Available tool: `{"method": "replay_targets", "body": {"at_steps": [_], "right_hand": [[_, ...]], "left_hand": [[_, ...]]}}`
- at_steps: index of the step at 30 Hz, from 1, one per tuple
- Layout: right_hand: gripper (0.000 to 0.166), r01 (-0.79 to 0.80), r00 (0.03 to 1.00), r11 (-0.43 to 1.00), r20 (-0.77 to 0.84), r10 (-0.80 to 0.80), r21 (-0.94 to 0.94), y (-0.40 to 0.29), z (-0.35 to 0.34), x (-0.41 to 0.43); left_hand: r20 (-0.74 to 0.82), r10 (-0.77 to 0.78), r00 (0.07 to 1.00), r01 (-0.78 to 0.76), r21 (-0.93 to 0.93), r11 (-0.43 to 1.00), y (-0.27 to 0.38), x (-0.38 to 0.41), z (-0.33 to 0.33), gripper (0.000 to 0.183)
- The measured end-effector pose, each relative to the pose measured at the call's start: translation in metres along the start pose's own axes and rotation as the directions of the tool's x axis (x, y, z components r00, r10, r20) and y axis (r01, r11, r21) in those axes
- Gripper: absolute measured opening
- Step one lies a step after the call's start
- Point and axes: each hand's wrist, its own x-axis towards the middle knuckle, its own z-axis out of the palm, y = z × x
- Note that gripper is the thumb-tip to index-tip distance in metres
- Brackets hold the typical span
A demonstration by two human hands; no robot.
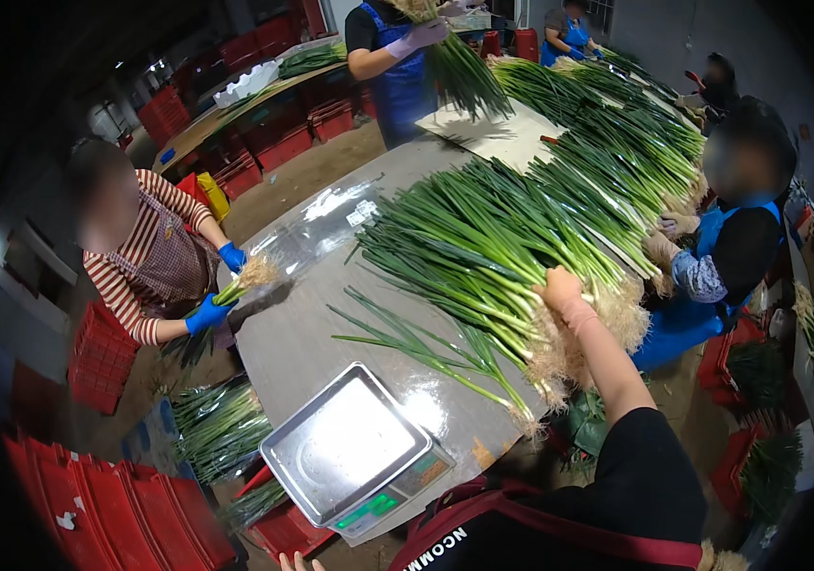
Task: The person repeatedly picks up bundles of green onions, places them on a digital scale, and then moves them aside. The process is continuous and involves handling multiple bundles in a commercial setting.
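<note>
My right hand (pixel 564 291), in a thin pinkish glove, rests on the white stalks of a big pile of green onions (pixel 478 235), close to the roots; whether its fingers grip any stalks is not clear. The leaves fan out to the upper left across the metal table (pixel 285 321). A few separate green onions (pixel 443 357) lie nearer me, beside the digital scale (pixel 350 442), whose bright pan bears nothing and whose display glows green. Only the fingertips of my left hand (pixel 300 562) show at the bottom edge, below the scale, apart from one another.
Across the table a person in blue gloves (pixel 213 314) holds a green onion bunch. Another person (pixel 407 71) lifts a bunch at the far side; a co-worker (pixel 721 243) handles stalks at right. Red crates (pixel 121 514) and bagged green onions (pixel 225 428) stand lower left.
</note>
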Motion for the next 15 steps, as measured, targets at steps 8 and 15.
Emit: {"method": "replay_targets", "body": {"at_steps": [8,15], "right_hand": [[0.071,0.033,0.977,0.998,-0.213,-0.021,0.056,0.023,-0.021,0.019],[0.134,-0.247,0.960,0.969,0.132,0.246,-0.009,0.048,-0.013,0.040]], "left_hand": [[0.000,-0.004,1.000,0.004,-0.040,0.999,0.022,0.016,0.009,0.033],[-0.032,0.040,0.999,-0.041,-0.004,0.999,0.036,0.014,0.003,0.028]]}}
